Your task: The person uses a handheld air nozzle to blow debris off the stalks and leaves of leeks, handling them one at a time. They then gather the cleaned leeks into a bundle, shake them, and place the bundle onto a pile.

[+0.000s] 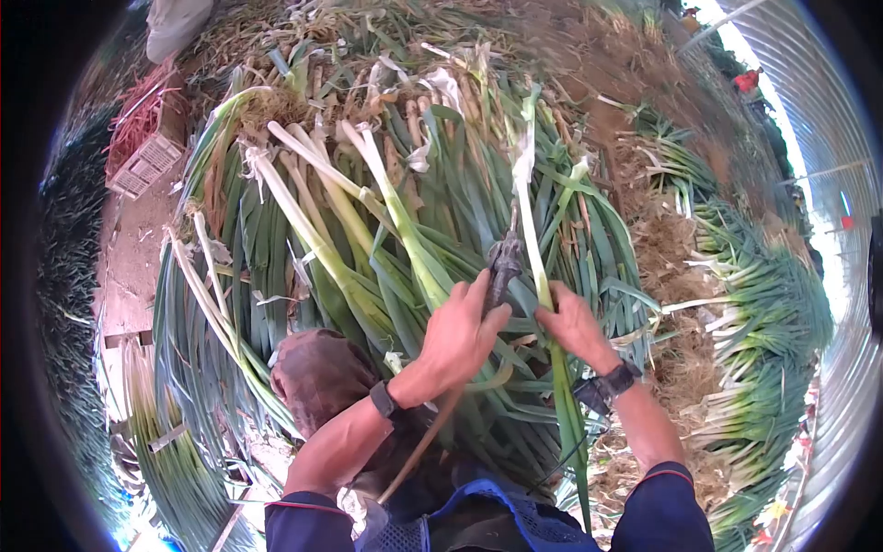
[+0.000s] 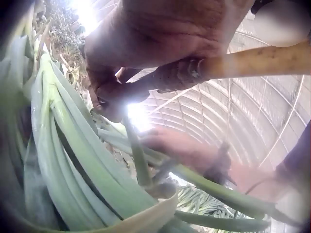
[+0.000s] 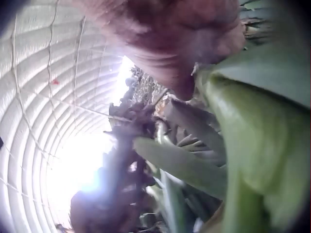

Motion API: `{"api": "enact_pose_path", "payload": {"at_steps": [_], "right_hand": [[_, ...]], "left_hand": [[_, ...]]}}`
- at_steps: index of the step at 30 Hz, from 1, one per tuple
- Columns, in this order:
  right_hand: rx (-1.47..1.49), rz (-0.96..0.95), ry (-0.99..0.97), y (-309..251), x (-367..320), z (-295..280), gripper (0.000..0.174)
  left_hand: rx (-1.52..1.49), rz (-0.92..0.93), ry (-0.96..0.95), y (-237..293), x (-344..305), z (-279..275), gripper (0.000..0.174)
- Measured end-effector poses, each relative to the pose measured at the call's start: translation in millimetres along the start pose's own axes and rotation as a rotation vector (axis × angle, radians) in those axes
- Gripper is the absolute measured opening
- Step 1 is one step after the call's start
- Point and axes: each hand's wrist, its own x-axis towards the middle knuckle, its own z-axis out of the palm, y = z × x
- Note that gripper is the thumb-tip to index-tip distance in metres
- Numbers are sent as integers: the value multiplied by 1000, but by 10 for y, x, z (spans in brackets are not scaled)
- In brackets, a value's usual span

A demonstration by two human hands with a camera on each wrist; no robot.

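In the head view the left hand (image 1: 451,340) grips a tool with a dark wrapped part (image 1: 504,265) and a thin wooden handle (image 1: 425,442) running back under the forearm. Beside it, the right hand (image 1: 578,329) holds a single leek (image 1: 541,267), its white end pointing away and its green leaves hanging toward the body. Seen from the left wrist, fingers of the left hand (image 2: 165,36) curl round the tool, its pale handle (image 2: 257,60) at the right. Large green leaves (image 3: 257,131) lie close to the right hand (image 3: 180,43) in the right wrist view.
A broad heap of leeks (image 1: 267,239) spreads beneath both hands. More leeks (image 1: 754,340) lie in a row at the right, near the ribbed plastic wall (image 1: 851,175). A crate (image 1: 145,166) stands upper left; a brown cloth-like thing (image 1: 322,377) is beside the left forearm.
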Motion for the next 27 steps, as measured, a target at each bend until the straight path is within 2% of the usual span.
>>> {"api": "enact_pose_path", "payload": {"at_steps": [1,6,8,9,11,15,17,19,21,23,24,26,27], "right_hand": [[-10,-95,33,200,-36,100,49],[-130,-77,23,427,-233,323,48],[-69,-72,3,489,-265,335,48],[-67,-69,3,520,-278,338,48],[-26,-91,7,561,-282,336,48],[14,-95,-34,626,-307,331,47],[117,-97,-35,681,-304,348,45],[128,-58,-56,755,-286,334,45],[138,-22,-78,745,-304,292,44],[211,64,-61,281,-364,58,44],[209,61,-59,173,-338,12,44],[354,-125,14,-25,-299,-59,46],[405,-104,-34,-319,-337,-169,49]], "left_hand": [[16,-10,-9,3,53,21,67],[63,28,-57,-91,337,101,63],[91,45,-175,-76,423,97,63],[91,45,-179,-62,423,124,63],[209,-62,-76,-14,424,160,51],[268,-96,-95,40,422,116,50],[251,-53,-200,0,433,106,50],[284,-78,-157,12,405,107,51],[316,-102,-110,3,398,61,52],[39,-99,-253,-53,429,-75,55],[39,-96,-251,-8,408,-124,55],[96,-118,76,140,312,-228,59],[14,-98,138,109,289,-298,63]]}}
